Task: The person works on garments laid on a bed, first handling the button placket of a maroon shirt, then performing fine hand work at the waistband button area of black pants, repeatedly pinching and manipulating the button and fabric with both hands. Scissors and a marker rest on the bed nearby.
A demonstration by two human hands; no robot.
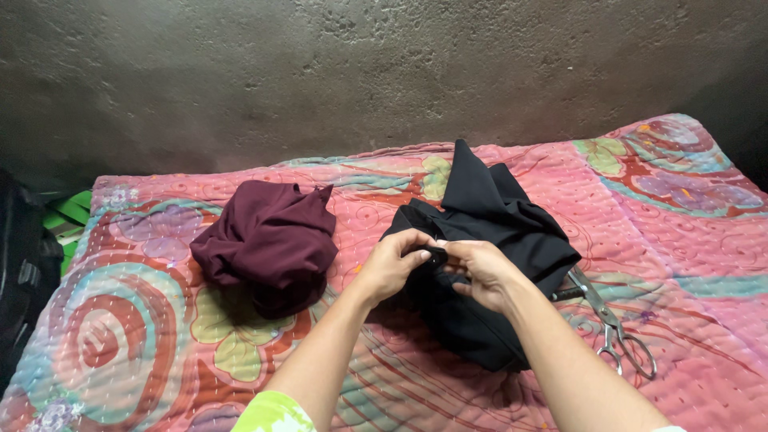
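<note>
A bunched black cloth point(490, 216) lies on the pink quilted cover point(680, 216), a little right of centre. Both of my hands meet over its near edge. My left hand point(394, 262) pinches a fold of the black cloth between thumb and fingers. My right hand point(480, 272) grips the same fold from the right, and the fingertips of the two hands almost touch. A crumpled maroon cloth point(268, 244) sits apart to the left, untouched.
Metal scissors point(612, 328) lie on the quilt just right of the black cloth, partly tucked under it. A rough grey wall point(360, 72) rises behind. A dark bag point(24, 272) and something green point(72, 212) sit at the left edge.
</note>
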